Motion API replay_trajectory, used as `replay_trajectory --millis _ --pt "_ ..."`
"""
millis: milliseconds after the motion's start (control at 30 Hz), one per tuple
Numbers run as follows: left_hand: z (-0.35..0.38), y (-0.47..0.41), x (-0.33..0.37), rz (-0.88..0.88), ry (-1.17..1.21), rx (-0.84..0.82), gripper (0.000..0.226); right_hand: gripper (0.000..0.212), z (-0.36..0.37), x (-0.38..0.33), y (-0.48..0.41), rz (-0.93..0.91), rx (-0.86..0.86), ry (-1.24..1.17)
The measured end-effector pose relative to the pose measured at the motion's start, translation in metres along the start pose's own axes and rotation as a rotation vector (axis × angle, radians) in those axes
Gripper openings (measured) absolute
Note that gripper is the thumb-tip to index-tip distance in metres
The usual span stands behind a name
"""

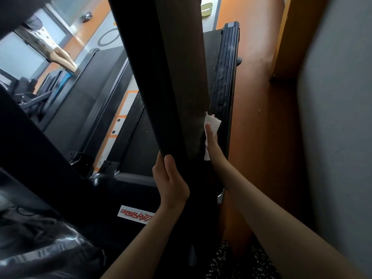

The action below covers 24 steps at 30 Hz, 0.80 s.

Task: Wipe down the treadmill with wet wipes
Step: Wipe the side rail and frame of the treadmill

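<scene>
A black treadmill upright post (173, 81) runs diagonally through the middle of the view, with a dusty brownish face on its right side. My left hand (171, 178) grips the post's left edge low down, thumb on the front. My right hand (211, 143) presses a white wet wipe (212, 122) flat against the post's right side, fingers straight. Part of the wipe sticks out above and below the hand. The treadmill's ribbed side rail (226, 77) lies below, speckled with dirt, beside the black belt.
An orange floor (259, 117) and a grey wall (338, 117) lie close on the right. A second treadmill (96, 93) stands at left. A person's legs (62, 59) show far left. A white LifeFitness label (134, 215) sits on the base. A green container (206, 9) is at the top.
</scene>
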<state>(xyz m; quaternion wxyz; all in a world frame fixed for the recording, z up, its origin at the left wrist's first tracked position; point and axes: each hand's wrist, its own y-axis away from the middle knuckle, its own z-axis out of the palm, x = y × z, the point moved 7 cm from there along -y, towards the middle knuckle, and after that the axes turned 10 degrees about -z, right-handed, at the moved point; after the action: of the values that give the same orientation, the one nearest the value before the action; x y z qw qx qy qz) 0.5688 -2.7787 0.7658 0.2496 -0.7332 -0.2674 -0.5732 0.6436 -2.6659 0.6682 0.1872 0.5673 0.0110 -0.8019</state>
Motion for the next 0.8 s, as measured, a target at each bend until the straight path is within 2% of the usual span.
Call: replay_trajectory --millis 167,267,467,633,800 --pt "0.0 -0.001 -0.003 -0.005 0.009 0.0 0.037 0.07 0.003 0.013 0.026 0.058 -0.009 -0.044" --pt "0.0 -0.003 -0.007 -0.005 0.009 -0.007 0.038 0.086 0.008 0.015 0.049 0.065 -0.036 -0.056" --pt "0.001 -0.004 -0.01 0.023 0.003 -0.07 0.045 0.088 0.014 0.025 0.087 0.077 -0.014 -0.064" --pt "0.001 -0.003 -0.018 0.018 0.033 -0.102 0.063 0.064 0.015 0.036 0.12 0.127 0.019 -0.03" --pt "-0.002 0.013 -0.048 0.004 0.013 -0.164 0.066 0.056 0.011 0.044 0.147 0.145 0.074 -0.01"
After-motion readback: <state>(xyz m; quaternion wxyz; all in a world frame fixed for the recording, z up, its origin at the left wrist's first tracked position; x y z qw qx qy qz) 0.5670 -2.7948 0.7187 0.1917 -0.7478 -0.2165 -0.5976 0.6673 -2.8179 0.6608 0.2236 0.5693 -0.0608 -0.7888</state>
